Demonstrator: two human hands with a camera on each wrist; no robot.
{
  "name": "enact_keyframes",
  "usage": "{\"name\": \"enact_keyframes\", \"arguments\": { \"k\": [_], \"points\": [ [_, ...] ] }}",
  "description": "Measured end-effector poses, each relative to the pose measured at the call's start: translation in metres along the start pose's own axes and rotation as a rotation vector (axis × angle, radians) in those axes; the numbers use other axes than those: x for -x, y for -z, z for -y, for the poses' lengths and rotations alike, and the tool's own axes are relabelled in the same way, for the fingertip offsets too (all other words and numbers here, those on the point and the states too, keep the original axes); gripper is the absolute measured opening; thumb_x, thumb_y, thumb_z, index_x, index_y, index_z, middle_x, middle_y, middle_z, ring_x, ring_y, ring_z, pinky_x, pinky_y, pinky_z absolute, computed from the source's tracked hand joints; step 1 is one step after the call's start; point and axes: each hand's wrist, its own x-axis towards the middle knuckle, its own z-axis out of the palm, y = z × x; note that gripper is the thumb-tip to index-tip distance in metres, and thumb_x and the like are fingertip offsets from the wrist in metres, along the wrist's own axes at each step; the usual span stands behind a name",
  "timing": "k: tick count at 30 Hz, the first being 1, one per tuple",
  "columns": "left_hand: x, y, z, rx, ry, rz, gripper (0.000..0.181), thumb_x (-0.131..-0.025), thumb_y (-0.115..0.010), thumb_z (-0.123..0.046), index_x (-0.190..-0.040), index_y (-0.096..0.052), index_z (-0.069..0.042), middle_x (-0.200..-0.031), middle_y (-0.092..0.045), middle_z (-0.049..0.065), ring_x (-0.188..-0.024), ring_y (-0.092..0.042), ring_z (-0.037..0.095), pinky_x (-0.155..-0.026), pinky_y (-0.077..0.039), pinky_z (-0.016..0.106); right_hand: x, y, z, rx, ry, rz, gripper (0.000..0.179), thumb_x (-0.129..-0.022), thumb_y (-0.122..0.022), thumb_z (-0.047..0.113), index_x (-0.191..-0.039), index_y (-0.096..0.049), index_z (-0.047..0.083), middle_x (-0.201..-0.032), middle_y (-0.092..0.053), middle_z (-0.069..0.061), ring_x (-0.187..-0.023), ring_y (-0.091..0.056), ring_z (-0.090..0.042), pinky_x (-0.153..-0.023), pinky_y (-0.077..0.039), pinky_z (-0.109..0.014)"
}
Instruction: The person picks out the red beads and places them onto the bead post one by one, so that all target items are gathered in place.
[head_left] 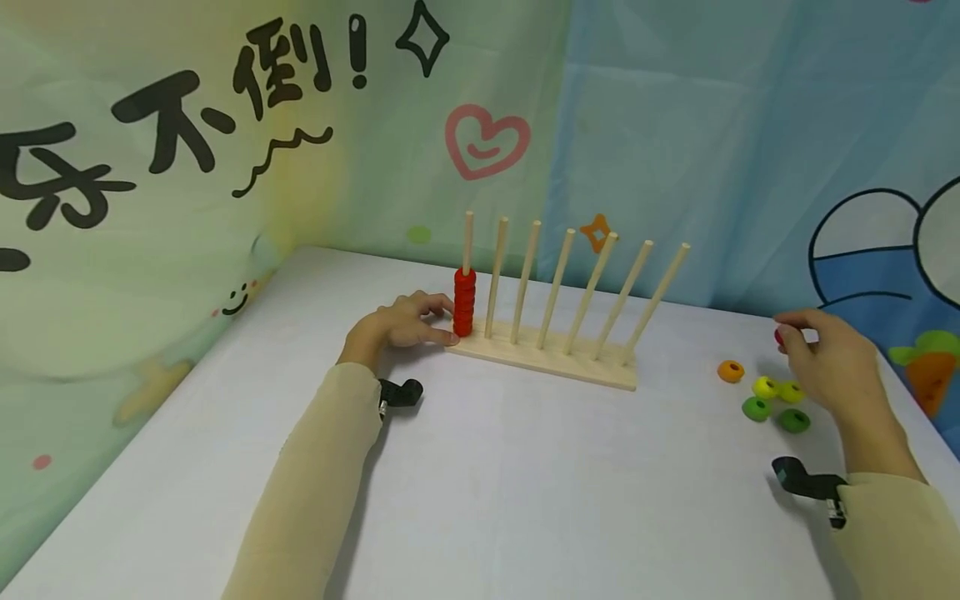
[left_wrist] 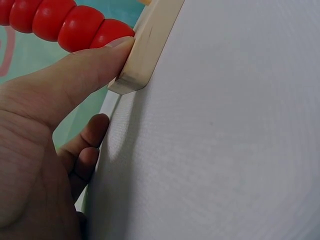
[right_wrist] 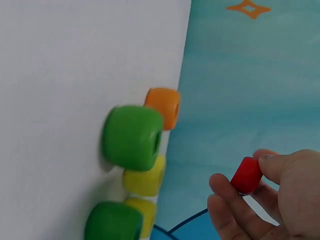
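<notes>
A wooden peg rack [head_left: 540,360] with several upright rods stands on the white table. Red beads [head_left: 464,304] are stacked on its leftmost rod. My left hand [head_left: 408,321] holds that end of the rack, its thumb [left_wrist: 95,65] against the base [left_wrist: 150,42] beside the lowest bead; the index fingertip is hidden behind the stack. Off to the right, my right hand [head_left: 832,358] pinches a red bead [right_wrist: 246,176] between thumb and fingers, above the table. Near it lie an orange bead [head_left: 731,371], two yellow beads [head_left: 765,387] and two green beads [head_left: 793,420].
The white table [head_left: 525,492] runs back to a printed cloth backdrop [head_left: 660,108] with lettering and drawings. A black wrist camera [head_left: 401,392] sits at the left sleeve, and another camera [head_left: 806,479] at the right one.
</notes>
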Motion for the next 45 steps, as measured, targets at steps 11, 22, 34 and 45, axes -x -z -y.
{"name": "enact_keyframes", "arguments": {
  "k": [11,22,34,45],
  "points": [
    [0.002,0.001,0.001,0.012,-0.011,-0.008,0.044,-0.081,-0.071,-0.056,-0.12,-0.055,-0.042,-0.135,-0.046,-0.006,-0.127,-0.035,0.025,-0.103,-0.031,0.057,0.004,0.008,0.026,-0.006,0.151,-0.031,0.037,-0.098,-0.059,0.02,-0.127,-0.057,-0.001,-0.129,-0.044,-0.03,-0.11,-0.047,-0.053,-0.085,-0.044,-0.066],
    [0.0,-0.004,-0.001,0.027,-0.022,-0.005,0.044,-0.081,-0.071,-0.056,-0.12,-0.056,-0.042,-0.135,-0.046,-0.005,-0.127,-0.036,0.024,-0.103,-0.029,0.059,0.012,0.018,0.05,-0.055,0.243,-0.062,0.035,-0.093,-0.062,0.008,-0.128,-0.059,0.003,-0.129,-0.048,-0.026,-0.107,-0.056,-0.05,-0.068,-0.05,-0.015],
    [0.004,0.0,-0.001,0.034,-0.014,-0.025,0.041,-0.082,-0.072,-0.053,-0.118,-0.057,-0.041,-0.135,-0.047,-0.004,-0.126,-0.036,0.025,-0.105,-0.025,0.062,0.02,0.012,0.072,-0.157,0.323,-0.142,0.038,-0.09,-0.069,0.009,-0.127,-0.061,0.004,-0.123,-0.054,-0.022,-0.097,-0.064,-0.045,-0.069,-0.029,0.006],
    [0.003,-0.003,-0.001,0.025,-0.015,-0.034,0.042,-0.082,-0.072,-0.054,-0.118,-0.057,-0.042,-0.134,-0.047,-0.004,-0.126,-0.036,0.026,-0.105,-0.022,0.065,0.029,0.007,0.093,-0.217,0.427,-0.166,0.038,-0.086,-0.074,0.006,-0.123,-0.064,0.005,-0.112,-0.057,-0.014,-0.084,-0.053,0.012,-0.073,-0.036,0.003]
  ]
}}
